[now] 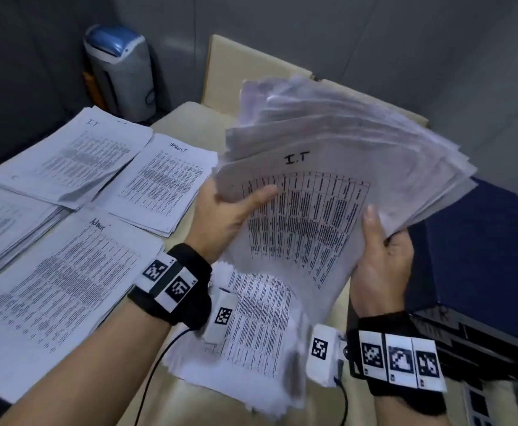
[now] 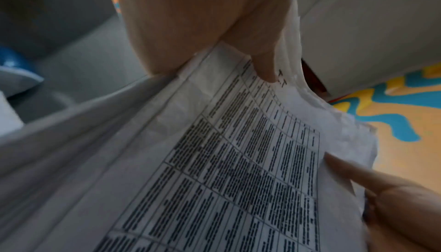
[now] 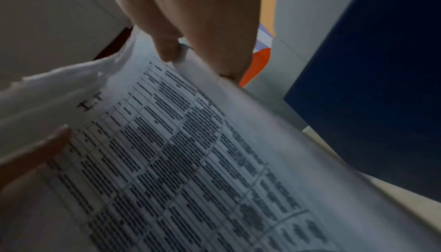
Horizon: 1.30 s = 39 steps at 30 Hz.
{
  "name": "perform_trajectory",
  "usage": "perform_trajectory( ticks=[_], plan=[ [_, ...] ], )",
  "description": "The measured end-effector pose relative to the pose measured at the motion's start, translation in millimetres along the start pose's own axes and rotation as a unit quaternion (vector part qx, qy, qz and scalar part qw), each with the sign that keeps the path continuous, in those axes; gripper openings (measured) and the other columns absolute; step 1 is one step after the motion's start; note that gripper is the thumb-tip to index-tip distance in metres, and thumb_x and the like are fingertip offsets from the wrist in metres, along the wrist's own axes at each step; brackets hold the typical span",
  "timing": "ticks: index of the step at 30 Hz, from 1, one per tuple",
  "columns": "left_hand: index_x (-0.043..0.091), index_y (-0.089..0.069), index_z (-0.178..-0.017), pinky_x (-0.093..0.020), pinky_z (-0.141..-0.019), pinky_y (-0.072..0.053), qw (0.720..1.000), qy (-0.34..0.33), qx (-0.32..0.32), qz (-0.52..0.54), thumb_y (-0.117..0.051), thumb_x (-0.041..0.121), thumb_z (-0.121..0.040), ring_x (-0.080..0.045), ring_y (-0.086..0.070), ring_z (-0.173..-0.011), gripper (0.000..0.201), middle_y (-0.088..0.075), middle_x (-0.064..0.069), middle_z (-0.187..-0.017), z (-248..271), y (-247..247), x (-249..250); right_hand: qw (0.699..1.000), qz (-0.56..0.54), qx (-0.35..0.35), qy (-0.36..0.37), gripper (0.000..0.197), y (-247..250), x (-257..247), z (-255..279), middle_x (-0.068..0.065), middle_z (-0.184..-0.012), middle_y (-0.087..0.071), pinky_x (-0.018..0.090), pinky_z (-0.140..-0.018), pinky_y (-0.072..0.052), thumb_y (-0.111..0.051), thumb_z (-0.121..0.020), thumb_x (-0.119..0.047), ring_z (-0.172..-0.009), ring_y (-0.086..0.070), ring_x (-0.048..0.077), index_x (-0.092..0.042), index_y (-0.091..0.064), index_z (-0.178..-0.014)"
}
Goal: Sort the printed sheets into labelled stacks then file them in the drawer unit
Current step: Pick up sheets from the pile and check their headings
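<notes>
Both hands are up off the table, holding a thick, fanned bundle of printed sheets [image 1: 328, 192] in the air. The left hand [image 1: 220, 219] is gripping the bundle's left edge, thumb lying across the top page just beside the table of print. The right hand [image 1: 380, 259] is clasping the right edge, thumb pressing on the front and fingers wrapping behind. The top sheet is showing a handwritten "I.T" above its grid, and the pages behind it are splaying out toward the far right.

Down on the pale table [image 1: 190, 118], the sorted piles are lying to the left: an IT stack [image 1: 76, 155] at the back, a TASKLIST stack [image 1: 165, 182] just beside it, an HR stack [image 1: 2, 219] at the far left edge, and one nearer pile [image 1: 57, 293] whose label I cannot read. Another loose heap [image 1: 251, 327] is sitting under the raised bundle. The dark blue drawer unit [image 1: 479, 259] is standing at the right, near the right hand. A grey and blue shredder [image 1: 119, 72] is standing beyond the table.
</notes>
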<state>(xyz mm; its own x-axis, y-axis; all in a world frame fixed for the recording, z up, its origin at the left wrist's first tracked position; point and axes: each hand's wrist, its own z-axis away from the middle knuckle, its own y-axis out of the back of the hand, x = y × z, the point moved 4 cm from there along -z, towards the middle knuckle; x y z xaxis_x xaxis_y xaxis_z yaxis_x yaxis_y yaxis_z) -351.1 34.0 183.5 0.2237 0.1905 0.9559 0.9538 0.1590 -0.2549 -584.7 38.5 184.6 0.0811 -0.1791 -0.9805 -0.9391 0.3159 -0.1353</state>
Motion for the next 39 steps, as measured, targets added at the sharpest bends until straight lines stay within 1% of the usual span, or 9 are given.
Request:
perform_trajectory(
  ticks=[4,9,17,20,24,28,32,35,39],
  plan=[
    [0.006,-0.059,-0.122,-0.043,-0.089,-0.058,0.998,-0.059,-0.007,-0.026,-0.085,0.019,-0.075,-0.025,-0.069,-0.108,0.055,-0.071,-0.011,-0.116,-3,5,10,1.000,0.009,-0.023,0.012,0.035,1,2,11,-0.013,-0.097,-0.074,0.021,-0.087,-0.056,-0.082,-0.081,-0.036,-0.093,-0.071,0.004,-0.012,-0.065,-0.100],
    [0.008,-0.066,-0.092,-0.021,-0.071,-0.055,0.997,-0.040,0.014,-0.069,-0.084,0.008,-0.074,-0.010,-0.072,-0.077,0.026,-0.073,0.006,-0.079,-5,3,-8,0.995,0.067,-0.046,-0.055,0.039,1,39,17,0.007,-0.103,-0.075,0.025,-0.079,-0.062,-0.079,-0.081,-0.012,-0.087,-0.074,0.009,-0.003,-0.066,-0.116],
    [0.006,-0.062,-0.119,-0.022,-0.079,-0.057,1.000,-0.003,-0.011,-0.025,-0.070,0.010,-0.089,-0.011,-0.071,-0.097,0.031,-0.073,-0.002,-0.104,-10,17,-18,0.994,0.051,0.006,-0.094,0.034,7,63,4,0.000,-0.104,-0.076,0.026,-0.084,-0.058,-0.077,-0.087,-0.019,-0.094,-0.073,0.012,-0.010,-0.066,-0.118],
    [0.014,-0.050,-0.133,-0.039,-0.098,-0.054,0.980,0.107,-0.094,-0.137,-0.061,0.018,-0.097,-0.016,-0.063,-0.116,0.037,-0.065,-0.003,-0.124,-9,30,-65,0.976,0.125,-0.097,-0.150,0.013,-3,84,10,-0.019,-0.074,-0.074,0.022,-0.071,-0.049,-0.074,-0.085,-0.028,-0.075,-0.068,0.004,-0.021,-0.066,-0.092],
    [0.018,-0.040,-0.134,-0.053,-0.100,-0.051,0.971,0.141,-0.061,-0.183,-0.057,0.021,-0.097,-0.023,-0.059,-0.119,0.041,-0.058,-0.007,-0.131,-5,68,-88,0.958,0.197,-0.160,-0.134,0.035,-30,75,5,-0.009,-0.046,-0.051,0.029,-0.063,-0.038,-0.064,-0.087,-0.042,-0.050,-0.047,0.005,-0.017,-0.050,-0.066],
    [0.025,-0.033,-0.140,-0.036,-0.096,-0.055,0.979,0.145,0.015,-0.143,-0.079,0.042,-0.081,-0.013,-0.062,-0.114,0.077,-0.055,0.003,-0.132,-1,125,-75,0.977,0.139,-0.156,-0.053,0.023,-69,46,-6,-0.015,-0.057,-0.060,0.029,-0.068,-0.053,-0.067,-0.094,-0.026,-0.057,-0.058,0.000,-0.024,-0.059,-0.072],
    [0.022,-0.058,-0.129,-0.034,-0.096,-0.055,0.977,0.149,-0.017,-0.153,-0.070,0.045,-0.088,-0.009,-0.067,-0.111,0.048,-0.070,0.007,-0.121,5,175,-67,0.982,0.045,-0.154,-0.104,0.006,-132,62,-3,0.001,-0.088,-0.072,0.030,-0.081,-0.059,-0.073,-0.090,-0.016,-0.081,-0.070,0.014,-0.016,-0.066,-0.090],
    [0.016,-0.061,-0.129,-0.039,-0.094,-0.056,0.975,0.130,0.035,-0.178,-0.068,0.041,-0.092,-0.017,-0.067,-0.112,0.045,-0.069,-0.001,-0.123,0,225,-61,0.976,0.030,-0.153,-0.151,0.031,-184,87,10,0.012,-0.113,-0.073,0.040,-0.094,-0.057,-0.073,-0.091,-0.015,-0.099,-0.071,0.024,-0.003,-0.065,-0.118],
    [0.011,-0.065,-0.123,-0.032,-0.082,-0.059,0.976,0.124,0.067,-0.168,-0.066,0.017,-0.095,-0.019,-0.072,-0.099,0.028,-0.074,-0.004,-0.114,-25,305,-37,0.955,0.057,-0.180,-0.229,0.020,-236,135,38,0.004,-0.100,-0.067,0.028,-0.070,-0.055,-0.062,-0.099,-0.030,-0.081,-0.064,0.014,-0.015,-0.063,-0.111]
  ],
)
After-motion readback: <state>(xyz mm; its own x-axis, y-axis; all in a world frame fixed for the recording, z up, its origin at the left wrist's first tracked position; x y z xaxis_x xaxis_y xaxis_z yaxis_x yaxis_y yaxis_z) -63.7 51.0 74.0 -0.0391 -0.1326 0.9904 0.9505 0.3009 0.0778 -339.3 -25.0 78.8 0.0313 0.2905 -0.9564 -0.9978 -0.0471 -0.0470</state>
